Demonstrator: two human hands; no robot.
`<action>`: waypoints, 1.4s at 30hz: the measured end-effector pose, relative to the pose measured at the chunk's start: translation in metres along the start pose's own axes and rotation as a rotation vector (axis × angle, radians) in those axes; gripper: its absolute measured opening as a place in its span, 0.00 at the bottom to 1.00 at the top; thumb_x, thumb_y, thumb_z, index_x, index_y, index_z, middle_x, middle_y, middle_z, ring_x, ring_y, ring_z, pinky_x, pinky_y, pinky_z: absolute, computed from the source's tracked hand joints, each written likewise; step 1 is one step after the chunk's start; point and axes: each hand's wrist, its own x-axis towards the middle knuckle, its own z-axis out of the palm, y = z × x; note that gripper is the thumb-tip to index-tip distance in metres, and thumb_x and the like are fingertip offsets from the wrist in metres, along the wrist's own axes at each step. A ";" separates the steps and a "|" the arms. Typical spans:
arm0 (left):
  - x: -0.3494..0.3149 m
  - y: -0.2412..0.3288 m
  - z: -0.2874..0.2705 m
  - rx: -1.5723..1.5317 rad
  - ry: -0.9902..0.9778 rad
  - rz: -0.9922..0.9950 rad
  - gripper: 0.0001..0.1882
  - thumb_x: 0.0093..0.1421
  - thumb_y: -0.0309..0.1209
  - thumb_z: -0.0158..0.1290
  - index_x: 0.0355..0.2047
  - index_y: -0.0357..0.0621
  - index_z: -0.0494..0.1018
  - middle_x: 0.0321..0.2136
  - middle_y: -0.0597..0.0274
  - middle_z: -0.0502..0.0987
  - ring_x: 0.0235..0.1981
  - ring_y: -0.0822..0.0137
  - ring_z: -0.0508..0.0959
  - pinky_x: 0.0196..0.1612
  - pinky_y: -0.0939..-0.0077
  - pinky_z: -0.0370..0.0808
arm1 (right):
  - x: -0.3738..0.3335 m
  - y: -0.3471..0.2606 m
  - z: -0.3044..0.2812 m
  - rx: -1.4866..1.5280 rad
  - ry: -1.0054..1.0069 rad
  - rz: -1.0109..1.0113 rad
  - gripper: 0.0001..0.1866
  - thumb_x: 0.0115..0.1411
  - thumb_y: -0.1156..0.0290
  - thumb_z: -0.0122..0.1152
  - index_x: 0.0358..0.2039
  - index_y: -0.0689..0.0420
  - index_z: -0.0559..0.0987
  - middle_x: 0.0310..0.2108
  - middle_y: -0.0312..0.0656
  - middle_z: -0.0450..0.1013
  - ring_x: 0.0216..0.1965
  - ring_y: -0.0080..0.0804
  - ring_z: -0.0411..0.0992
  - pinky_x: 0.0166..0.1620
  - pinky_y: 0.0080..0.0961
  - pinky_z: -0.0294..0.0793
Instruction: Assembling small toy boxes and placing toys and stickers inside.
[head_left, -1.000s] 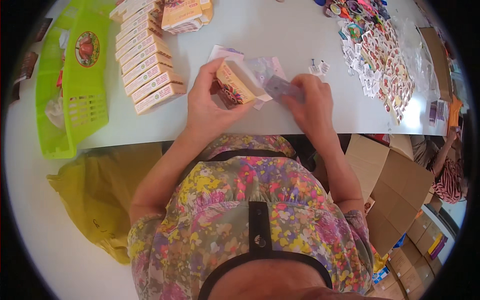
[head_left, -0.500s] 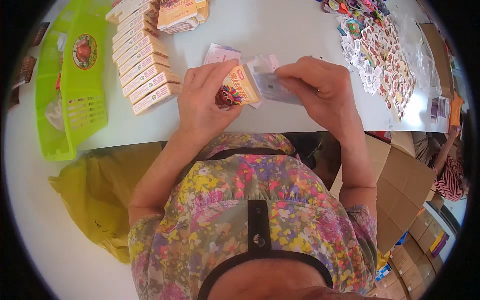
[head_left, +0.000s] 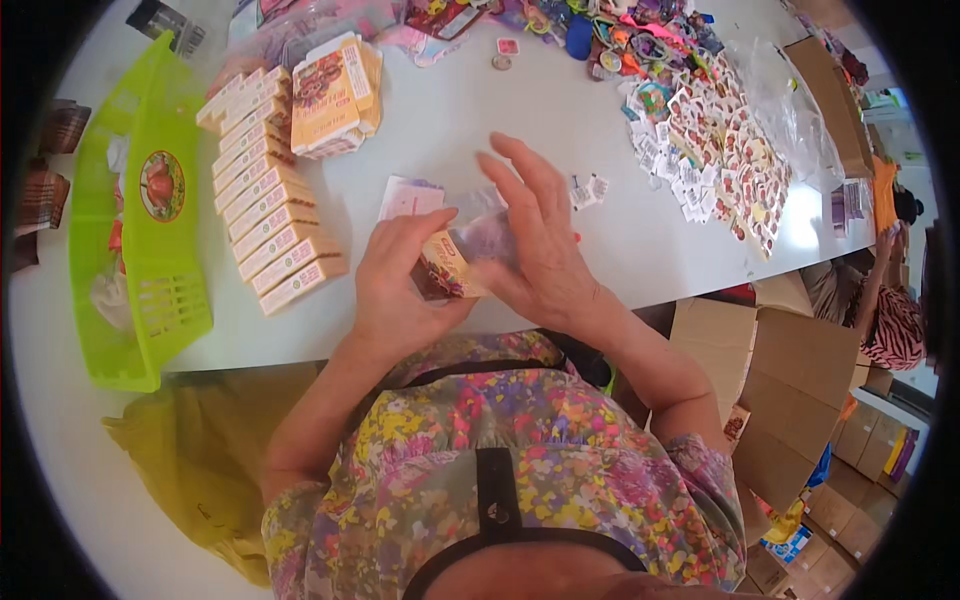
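My left hand (head_left: 388,285) is closed around a small yellow-orange carton (head_left: 447,265) with a colourful printed front. At the carton's right end is my right hand (head_left: 550,250), its fingers spread and its thumb touching or very near that end. Behind the carton, partly covered by the right fingers, lies a see-through plastic packet (head_left: 485,235) with something purplish in or under it. A pale pink-and-white card (head_left: 408,200) rests on the table just beyond my left hand.
Left stands a row of similar cartons (head_left: 285,245) beside stacked flattened cartons (head_left: 335,95) and a green basket (head_left: 150,310). Rightward lie a heap of small printed pieces (head_left: 725,150), colourful trinkets (head_left: 640,45) and clear plastic (head_left: 785,110). An open cardboard box (head_left: 800,400) stands lower right; another person (head_left: 895,330) is beyond.
My right hand has gone from pinching the clear packet to spread fingers beside the carton. My left hand still holds the carton. The whole view has shifted, showing more of the table's far side.
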 end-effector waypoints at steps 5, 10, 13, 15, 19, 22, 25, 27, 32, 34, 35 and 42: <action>0.004 -0.004 0.000 0.300 -0.032 0.047 0.42 0.34 0.28 0.69 0.55 0.45 0.69 0.41 0.53 0.75 0.42 0.51 0.74 0.45 0.64 0.74 | 0.005 0.015 -0.007 0.364 -0.196 -0.020 0.43 0.60 0.48 0.55 0.66 0.61 0.52 0.67 0.57 0.48 0.67 0.56 0.46 0.66 0.49 0.45; 0.014 0.000 -0.004 0.174 -0.003 0.068 0.44 0.34 0.29 0.69 0.56 0.41 0.67 0.40 0.52 0.74 0.41 0.51 0.74 0.44 0.63 0.74 | 0.026 0.014 -0.006 0.042 -0.318 -0.115 0.35 0.67 0.51 0.43 0.66 0.63 0.55 0.67 0.55 0.49 0.68 0.50 0.49 0.67 0.42 0.49; 0.012 -0.005 0.001 0.103 0.030 0.003 0.42 0.37 0.31 0.70 0.55 0.40 0.66 0.40 0.51 0.74 0.40 0.53 0.76 0.43 0.65 0.75 | 0.026 0.039 0.012 0.715 -0.206 0.084 0.31 0.67 0.54 0.46 0.64 0.59 0.61 0.63 0.51 0.60 0.63 0.42 0.60 0.62 0.36 0.60; 0.010 -0.007 0.003 0.039 0.063 -0.098 0.41 0.38 0.32 0.70 0.55 0.40 0.66 0.40 0.51 0.74 0.39 0.54 0.76 0.43 0.66 0.75 | 0.061 0.063 0.007 0.737 -0.091 0.377 0.29 0.68 0.52 0.47 0.60 0.61 0.65 0.61 0.43 0.63 0.58 0.34 0.66 0.57 0.30 0.65; 0.020 -0.006 0.009 -0.050 0.066 -0.089 0.39 0.40 0.33 0.70 0.53 0.39 0.67 0.40 0.52 0.74 0.40 0.57 0.77 0.42 0.68 0.76 | 0.101 0.166 0.031 -0.098 0.145 0.080 0.22 0.56 0.65 0.64 0.50 0.57 0.76 0.46 0.43 0.74 0.45 0.37 0.73 0.47 0.29 0.72; 0.024 -0.009 0.010 -0.072 0.082 -0.093 0.39 0.41 0.33 0.70 0.53 0.39 0.66 0.41 0.53 0.74 0.41 0.58 0.77 0.43 0.68 0.76 | 0.118 0.193 0.037 -0.422 0.114 -0.035 0.19 0.53 0.66 0.65 0.46 0.58 0.78 0.43 0.44 0.75 0.44 0.43 0.73 0.45 0.33 0.73; 0.023 -0.014 0.013 -0.114 0.115 -0.111 0.39 0.41 0.34 0.71 0.53 0.39 0.66 0.41 0.53 0.74 0.41 0.60 0.77 0.44 0.69 0.75 | 0.124 0.205 0.041 -0.490 0.039 -0.065 0.14 0.53 0.67 0.64 0.40 0.58 0.80 0.40 0.44 0.75 0.43 0.46 0.73 0.44 0.35 0.74; 0.025 -0.019 0.013 -0.127 0.128 -0.129 0.40 0.41 0.34 0.71 0.54 0.39 0.66 0.41 0.54 0.74 0.42 0.60 0.77 0.44 0.69 0.75 | 0.124 0.204 0.041 -0.509 0.014 -0.115 0.12 0.53 0.68 0.64 0.37 0.58 0.81 0.39 0.43 0.75 0.43 0.46 0.73 0.43 0.36 0.74; 0.032 -0.024 0.011 -0.017 0.140 -0.087 0.40 0.41 0.37 0.71 0.54 0.39 0.66 0.41 0.52 0.74 0.42 0.55 0.77 0.45 0.67 0.74 | 0.102 0.160 0.003 0.119 -0.114 0.510 0.09 0.57 0.70 0.61 0.36 0.61 0.81 0.29 0.38 0.78 0.30 0.27 0.76 0.34 0.24 0.76; 0.032 -0.026 0.014 0.011 0.170 -0.096 0.40 0.40 0.37 0.70 0.53 0.40 0.66 0.41 0.52 0.74 0.42 0.54 0.76 0.45 0.65 0.74 | 0.087 0.117 -0.009 0.635 0.070 0.507 0.11 0.59 0.71 0.60 0.39 0.62 0.81 0.28 0.37 0.78 0.29 0.21 0.75 0.32 0.19 0.76; 0.032 -0.025 0.013 0.060 0.175 -0.095 0.40 0.40 0.36 0.70 0.53 0.40 0.66 0.41 0.52 0.74 0.42 0.54 0.75 0.44 0.65 0.74 | 0.081 0.097 -0.015 0.672 0.059 0.499 0.11 0.58 0.72 0.62 0.41 0.62 0.81 0.29 0.38 0.79 0.30 0.22 0.76 0.32 0.19 0.76; 0.028 -0.013 0.025 0.160 0.141 -0.033 0.40 0.40 0.31 0.70 0.54 0.40 0.65 0.37 0.55 0.73 0.42 0.56 0.75 0.43 0.67 0.75 | 0.041 0.014 -0.015 0.202 0.071 0.284 0.07 0.54 0.78 0.64 0.35 0.60 0.80 0.30 0.39 0.78 0.29 0.26 0.77 0.30 0.23 0.76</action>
